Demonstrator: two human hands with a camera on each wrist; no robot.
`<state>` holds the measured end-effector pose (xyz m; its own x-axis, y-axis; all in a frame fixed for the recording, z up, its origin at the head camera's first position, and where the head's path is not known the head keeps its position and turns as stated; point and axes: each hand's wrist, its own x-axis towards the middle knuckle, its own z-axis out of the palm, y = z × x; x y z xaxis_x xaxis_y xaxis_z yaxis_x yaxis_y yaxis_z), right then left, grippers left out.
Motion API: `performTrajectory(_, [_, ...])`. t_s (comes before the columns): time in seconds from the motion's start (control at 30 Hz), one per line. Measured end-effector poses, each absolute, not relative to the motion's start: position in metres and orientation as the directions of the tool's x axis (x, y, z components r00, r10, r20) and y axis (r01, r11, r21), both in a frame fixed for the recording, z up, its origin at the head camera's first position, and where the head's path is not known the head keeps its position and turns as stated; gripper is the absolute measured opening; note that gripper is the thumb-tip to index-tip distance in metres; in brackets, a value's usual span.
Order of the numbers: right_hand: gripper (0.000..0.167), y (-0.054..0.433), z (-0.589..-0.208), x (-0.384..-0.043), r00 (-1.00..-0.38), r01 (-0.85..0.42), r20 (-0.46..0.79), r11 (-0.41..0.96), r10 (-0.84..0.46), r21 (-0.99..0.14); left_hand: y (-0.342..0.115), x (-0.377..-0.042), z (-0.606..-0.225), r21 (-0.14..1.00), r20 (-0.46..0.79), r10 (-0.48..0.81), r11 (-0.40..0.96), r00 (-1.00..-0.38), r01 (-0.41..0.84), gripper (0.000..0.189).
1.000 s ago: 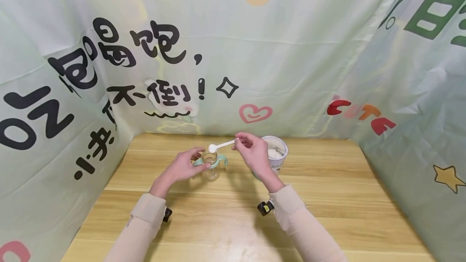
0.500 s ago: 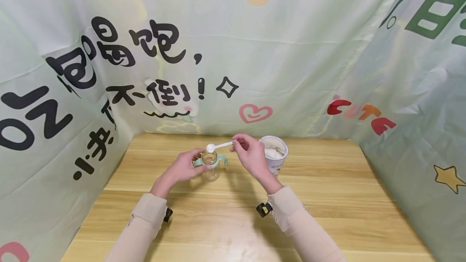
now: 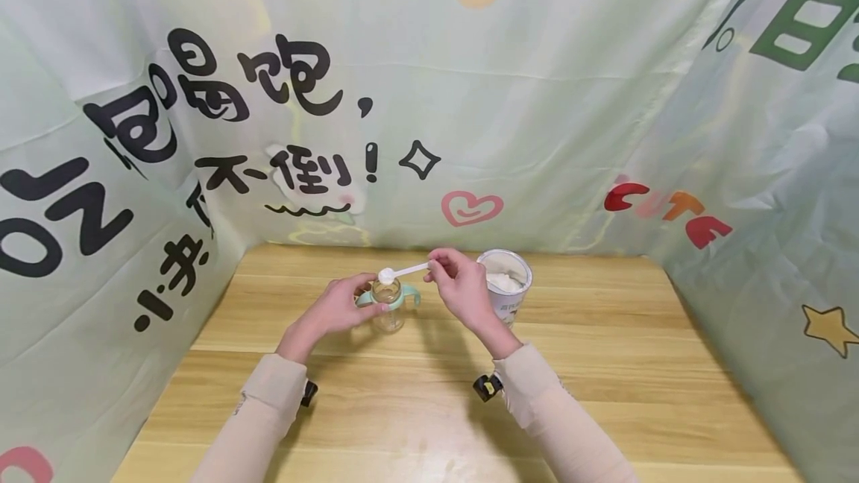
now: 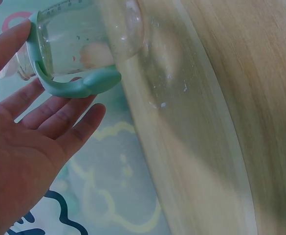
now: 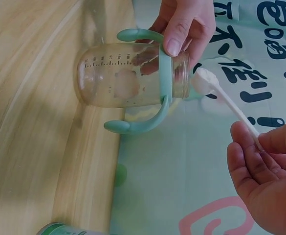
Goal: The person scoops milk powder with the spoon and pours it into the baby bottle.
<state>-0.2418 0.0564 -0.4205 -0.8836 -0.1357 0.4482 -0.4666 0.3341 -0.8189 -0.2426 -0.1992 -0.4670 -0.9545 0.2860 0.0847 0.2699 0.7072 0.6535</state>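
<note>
A clear baby bottle [image 3: 391,319] with a mint-green two-handled collar [image 5: 165,73] stands uncapped on the table. My left hand [image 3: 341,306] holds it at the collar, the thumb on the near side and the fingers behind, around one handle. Between thumb and fingers my right hand [image 3: 463,288] pinches the thin handle of a white measuring scoop [image 5: 206,81]. Heaped white powder fills the scoop's bowl, which hovers level just over the bottle's open mouth [image 5: 182,75]. Measurement marks run along the bottle's side in the right wrist view.
An open can [image 3: 505,304] of white powder stands right of the bottle, just beyond my right hand. Small white specks [image 4: 163,105] lie on the wooden table [image 3: 403,423] near the bottle's base. Printed cloth [image 3: 537,133] walls in the back and sides.
My right hand has shifted slightly left, bringing the scoop's bowl a little further over the bottle's mouth. More of the can shows now. The left hand and bottle have stayed in place.
</note>
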Motion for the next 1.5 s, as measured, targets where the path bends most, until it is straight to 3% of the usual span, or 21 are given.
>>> performTrajectory(1.07, [0.007,0.056,-0.434,-0.245,-0.846,-0.528,0.500,0.422,-0.185,-0.737,-0.199,-0.246,-0.469,0.654,0.088,0.299,0.702,-0.950,0.281,0.069])
performTrajectory(1.3, [0.007,0.057,-0.436,-0.246,-0.769,-0.624,0.603,0.456,-0.214,-0.634,-0.199,-0.244,-0.467,0.659,0.080,0.298,0.700,-0.951,0.274,0.068])
performTrajectory(1.5, [0.005,0.057,-0.440,-0.248,-0.624,-0.755,0.737,0.443,-0.260,-0.483,-0.198,-0.243,-0.467,0.669,0.074,0.294,0.694,-0.953,0.266,0.067])
